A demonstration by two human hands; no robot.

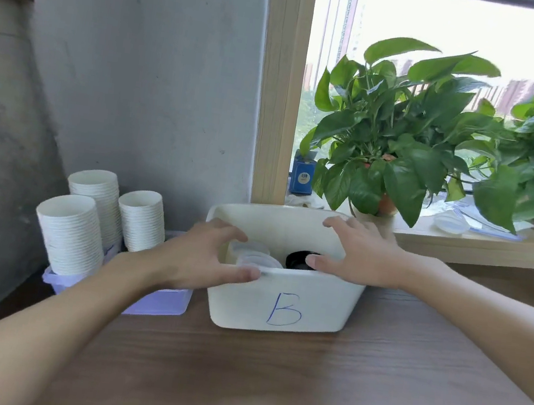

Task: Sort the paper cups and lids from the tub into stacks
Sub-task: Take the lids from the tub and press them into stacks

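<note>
Three stacks of paper cups point(83, 228) are being kept in a lavender tray point(162, 304) at the far left. Just beside it, the tub point(281, 307) is being gripped at its left corner by the left hand point(196, 257), with the thumb on the front rim and the fingers curled over the side. Clear lids point(256, 257) and a black lid point(302, 258) are being held inside. The tub's right end is being spanned by the right hand point(361, 256), fingers spread and nearly straight, grasping nothing. The tub is seemingly being steadied. Next, a lid would need pinching out.
</note>
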